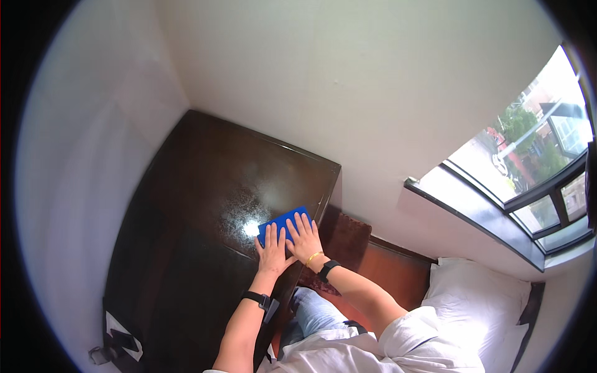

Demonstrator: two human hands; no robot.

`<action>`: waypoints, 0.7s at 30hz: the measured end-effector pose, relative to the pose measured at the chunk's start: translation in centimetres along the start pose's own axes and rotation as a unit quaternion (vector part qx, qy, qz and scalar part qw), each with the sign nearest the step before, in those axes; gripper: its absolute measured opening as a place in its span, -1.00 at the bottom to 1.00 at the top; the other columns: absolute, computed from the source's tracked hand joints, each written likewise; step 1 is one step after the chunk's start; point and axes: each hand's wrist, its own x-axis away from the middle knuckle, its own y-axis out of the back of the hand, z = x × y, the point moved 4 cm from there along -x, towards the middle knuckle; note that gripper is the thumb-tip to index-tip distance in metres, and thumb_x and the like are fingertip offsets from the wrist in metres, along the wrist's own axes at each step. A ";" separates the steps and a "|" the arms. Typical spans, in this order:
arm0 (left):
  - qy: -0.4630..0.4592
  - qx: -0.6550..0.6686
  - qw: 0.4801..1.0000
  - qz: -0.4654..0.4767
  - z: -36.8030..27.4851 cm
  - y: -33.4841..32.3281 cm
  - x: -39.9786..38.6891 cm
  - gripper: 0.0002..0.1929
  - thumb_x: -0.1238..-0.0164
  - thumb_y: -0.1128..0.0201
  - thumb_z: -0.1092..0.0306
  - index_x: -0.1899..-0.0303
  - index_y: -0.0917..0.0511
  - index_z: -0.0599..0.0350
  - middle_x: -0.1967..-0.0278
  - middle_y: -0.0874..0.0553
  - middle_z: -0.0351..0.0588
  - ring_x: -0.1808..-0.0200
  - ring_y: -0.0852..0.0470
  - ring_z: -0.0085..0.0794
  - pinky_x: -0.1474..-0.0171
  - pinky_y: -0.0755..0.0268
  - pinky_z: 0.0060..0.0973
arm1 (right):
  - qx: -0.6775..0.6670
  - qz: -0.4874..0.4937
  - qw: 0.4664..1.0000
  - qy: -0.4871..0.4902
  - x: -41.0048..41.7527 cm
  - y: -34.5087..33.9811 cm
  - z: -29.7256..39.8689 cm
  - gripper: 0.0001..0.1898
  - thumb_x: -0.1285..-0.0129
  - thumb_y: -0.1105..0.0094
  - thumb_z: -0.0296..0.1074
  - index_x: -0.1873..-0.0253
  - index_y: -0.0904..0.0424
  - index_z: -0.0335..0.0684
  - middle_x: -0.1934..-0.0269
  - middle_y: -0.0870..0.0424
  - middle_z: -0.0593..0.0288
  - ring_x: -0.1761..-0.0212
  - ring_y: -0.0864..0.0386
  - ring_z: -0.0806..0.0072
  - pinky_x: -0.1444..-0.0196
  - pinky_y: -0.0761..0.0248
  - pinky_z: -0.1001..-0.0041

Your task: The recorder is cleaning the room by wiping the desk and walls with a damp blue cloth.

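A folded blue cloth (298, 215) lies flat near the right edge of a dark, glossy wooden desk (200, 154). My left hand (271, 252) rests palm down on the cloth's left part, its fingers spread and pointing away from me. Beside it, my right hand (305, 240) presses on the cloth's right part, also flat with the fingers apart. The two thumbs come close together at the cloth's near side. Much of the cloth is hidden under my fingers. Left of the cloth, a hazy, speckled patch (238, 205) with a bright light reflection shows on the desktop.
A brown plush seat (357, 228) stands right of the desk above a reddish floor (389, 270). White bedding (471, 289) lies at lower right. A window (536, 135) with a dark sill is at right. White paper (135, 352) and a dark object sit at the desk's lower left.
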 end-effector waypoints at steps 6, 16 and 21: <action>0.026 -0.032 0.996 -0.084 0.4 -0.3 9.2 -0.37 0.00 -0.26 0.32 -0.17 -0.25 0.15 -0.25 -0.19 0.11 -0.31 -0.08 -0.11 -0.24 0.04 0.05 | -0.007 0.024 0.999 0.045 6.5 -0.2 5.3 -0.42 -0.18 0.04 -0.03 -0.29 -0.17 -0.06 -0.33 -0.05 0.07 -0.39 0.08 0.17 -0.33 0.15 0.12; 0.040 -0.107 0.986 -0.119 1.7 -4.7 12.1 -0.57 -0.16 -0.06 0.41 -0.11 -0.32 0.20 -0.19 -0.30 0.15 -0.23 -0.27 -0.06 -0.16 -0.28 -0.27 | -0.046 0.043 0.996 0.070 11.2 0.2 6.4 -0.37 -0.12 -0.02 0.01 -0.28 -0.19 -0.11 -0.33 -0.05 0.05 -0.39 0.08 0.16 -0.30 0.06 0.12; 0.018 -0.087 0.993 -0.073 -0.4 -1.8 11.6 -0.64 -0.07 -0.10 0.48 0.02 -0.45 0.21 -0.06 -0.45 0.14 -0.10 -0.42 -0.08 -0.08 -0.37 -0.32 | -0.028 0.058 0.989 0.132 13.6 1.4 5.1 -0.37 -0.02 -0.17 -0.18 -0.24 -0.23 -0.12 -0.29 -0.14 0.06 -0.35 -0.04 0.19 -0.28 -0.02 0.19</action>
